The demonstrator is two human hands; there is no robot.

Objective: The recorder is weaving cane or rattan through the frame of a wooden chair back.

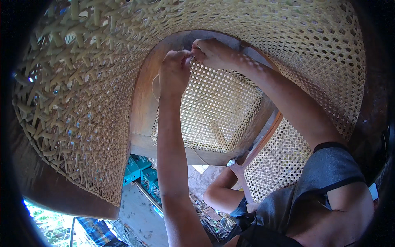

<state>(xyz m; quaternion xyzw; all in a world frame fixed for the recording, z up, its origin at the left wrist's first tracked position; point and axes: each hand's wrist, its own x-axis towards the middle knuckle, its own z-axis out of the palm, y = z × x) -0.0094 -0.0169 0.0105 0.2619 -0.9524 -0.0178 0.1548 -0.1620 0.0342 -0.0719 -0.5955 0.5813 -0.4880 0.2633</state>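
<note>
both hands meet at the upper middle of the frame, at the top edge of a wooden chair seat frame [142, 107] filled with woven cane mesh [214, 111]. the left hand [174, 72] is closed in a loose fist with its fingertips pressed against the cane at the frame's rim; the right hand [212, 51] sits just beside it, touching it, fingers pinched together on something at the same spot. what they pinch is too small to tell, though it looks like a thin cane strand. the left forearm runs straight up from the lower middle of the frame, the right arm comes in slanting from the lower right, its shoulder in a grey sleeveless top [312, 193]

a curved loose strand [155, 88] shows just left of the left wrist, against the wood. a large woven cane panel [86, 94] arches over the whole upper and left part of the frame, close to the camera. a second caned panel [279, 160] lies at the right centre, partly under the right arm. below the seat frame, in the lower middle, another person's arm [220, 187] rests bent, and teal objects [142, 173] lie on the ground to its left
</note>
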